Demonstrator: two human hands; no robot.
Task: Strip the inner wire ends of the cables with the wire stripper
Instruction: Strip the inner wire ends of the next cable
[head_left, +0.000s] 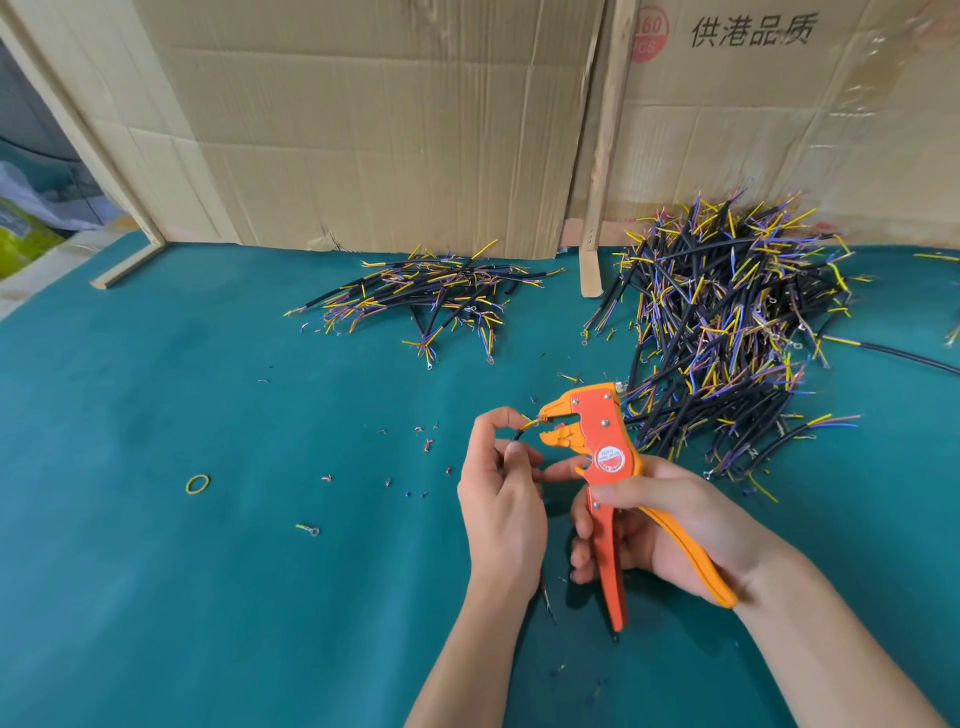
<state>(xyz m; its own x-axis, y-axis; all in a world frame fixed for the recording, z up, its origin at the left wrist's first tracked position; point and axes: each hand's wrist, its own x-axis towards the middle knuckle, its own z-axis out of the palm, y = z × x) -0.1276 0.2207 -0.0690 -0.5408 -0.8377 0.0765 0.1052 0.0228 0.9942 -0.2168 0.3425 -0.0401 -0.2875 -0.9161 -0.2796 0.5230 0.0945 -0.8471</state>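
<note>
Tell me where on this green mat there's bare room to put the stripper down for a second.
The widest bare patch is the mat left of your left hand, between the rubber band and the smaller cable pile. Near the bottom left edge is open too. The right is crowded: the big cable pile reaches almost to the wire stripper in your right hand.

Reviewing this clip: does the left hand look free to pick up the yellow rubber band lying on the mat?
Probably not yet. The left hand is pinching a cable at the wire stripper. The rubber band lies in the open on the mat, nothing blocking it.
</note>
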